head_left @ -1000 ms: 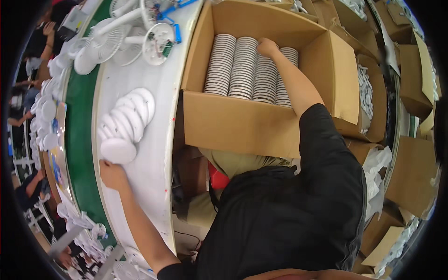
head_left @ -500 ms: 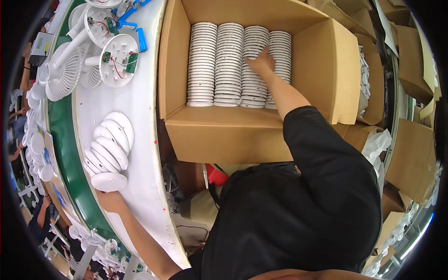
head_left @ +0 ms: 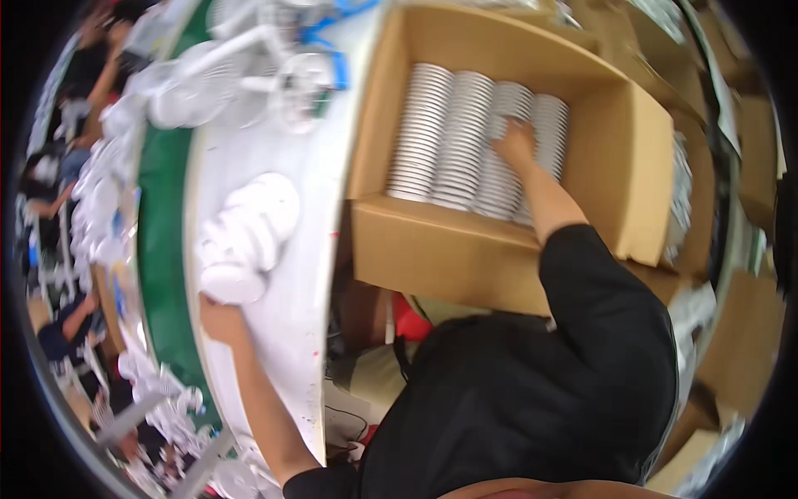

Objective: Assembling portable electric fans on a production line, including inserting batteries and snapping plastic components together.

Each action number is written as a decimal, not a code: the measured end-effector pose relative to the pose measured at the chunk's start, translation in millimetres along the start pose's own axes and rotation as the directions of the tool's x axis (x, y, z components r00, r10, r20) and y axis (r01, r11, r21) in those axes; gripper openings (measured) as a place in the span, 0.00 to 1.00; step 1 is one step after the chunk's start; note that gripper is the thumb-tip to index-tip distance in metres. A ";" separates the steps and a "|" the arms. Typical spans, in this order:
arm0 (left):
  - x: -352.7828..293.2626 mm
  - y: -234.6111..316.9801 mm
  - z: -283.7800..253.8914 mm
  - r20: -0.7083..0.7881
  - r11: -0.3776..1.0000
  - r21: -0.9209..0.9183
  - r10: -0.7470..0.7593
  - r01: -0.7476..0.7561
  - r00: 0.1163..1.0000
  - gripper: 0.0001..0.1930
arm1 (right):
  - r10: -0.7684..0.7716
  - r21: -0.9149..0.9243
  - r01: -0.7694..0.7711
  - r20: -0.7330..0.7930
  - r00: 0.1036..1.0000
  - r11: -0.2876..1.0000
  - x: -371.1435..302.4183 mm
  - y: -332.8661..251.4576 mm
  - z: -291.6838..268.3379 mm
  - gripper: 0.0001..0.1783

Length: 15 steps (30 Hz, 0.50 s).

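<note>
Rows of thin white round discs [head_left: 461, 137] stand on edge, packed side by side in a large cardboard box [head_left: 453, 249]. My right hand [head_left: 517, 145] reaches into the box and rests on the third row from the left, thumb and fingers apart, no disc lifted. On the white table, a leaning pile of similar white discs [head_left: 258, 220] lies fanned out. My left hand [head_left: 223, 322] is at the near end of the pile, against the edge of the nearest disc [head_left: 233, 283]; its fingers are hidden beneath that disc. The picture is blurred by motion.
White fan assemblies [head_left: 303, 91] with exposed circuit boards and blue parts [head_left: 339, 71] stand at the table's far end. A green belt [head_left: 166, 224] runs along its left side. More open cartons [head_left: 740, 320] stand at right. Other people work at far left.
The whole view has shifted, so table and box sit further right in the picture. Both hands stay at the same places, the right on the third row, the left at the pile.
</note>
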<state>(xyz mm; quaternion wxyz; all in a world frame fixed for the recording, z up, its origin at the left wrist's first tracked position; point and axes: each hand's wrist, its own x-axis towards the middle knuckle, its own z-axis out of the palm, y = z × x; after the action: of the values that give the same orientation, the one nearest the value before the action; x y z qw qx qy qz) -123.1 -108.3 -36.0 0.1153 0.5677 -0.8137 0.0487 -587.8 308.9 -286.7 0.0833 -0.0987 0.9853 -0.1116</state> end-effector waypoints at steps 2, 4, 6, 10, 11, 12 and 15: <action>-3.0 26.6 16.5 -0.002 0.986 -0.155 0.067 -0.066 0.998 0.08 | -0.142 0.084 0.157 -0.169 0.975 0.984 29.7 76.4 26.8 0.32; -11.2 17.3 15.1 -0.024 1.000 -0.017 0.012 -0.012 1.000 0.09 | -0.039 0.037 0.041 -0.043 0.998 0.998 22.8 57.7 10.8 0.27; -16.7 21.4 17.7 -0.092 1.000 0.027 0.003 -0.001 0.996 0.12 | -0.143 0.065 0.137 0.096 0.985 0.988 27.8 67.9 -6.9 0.29; -26.0 53.1 -12.3 -0.034 0.985 -0.059 -0.164 0.162 0.986 0.12 | -0.342 0.052 0.340 0.022 0.939 0.939 66.3 60.9 -4.3 0.28; -29.2 53.8 -16.9 0.011 0.984 -0.073 -0.164 0.164 0.986 0.11 | -0.406 0.034 0.406 0.020 0.914 0.913 66.7 60.2 -4.9 0.28; -31.8 55.1 -19.2 -0.014 0.977 -0.086 -0.195 0.193 0.981 0.11 | -0.460 0.016 0.460 0.020 0.887 0.888 64.2 50.3 -7.8 0.27; -39.0 63.2 -12.5 -0.021 0.975 -0.129 -0.184 0.179 0.983 0.11 | -0.567 -0.070 0.567 0.022 0.823 0.820 89.3 78.8 -27.8 0.24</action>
<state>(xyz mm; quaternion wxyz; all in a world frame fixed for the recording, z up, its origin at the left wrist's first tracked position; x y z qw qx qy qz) -167.7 -47.8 -30.1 0.1680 0.6303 -0.7579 -0.0044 -693.1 370.8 -291.4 0.0427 -0.3903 0.9148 -0.0949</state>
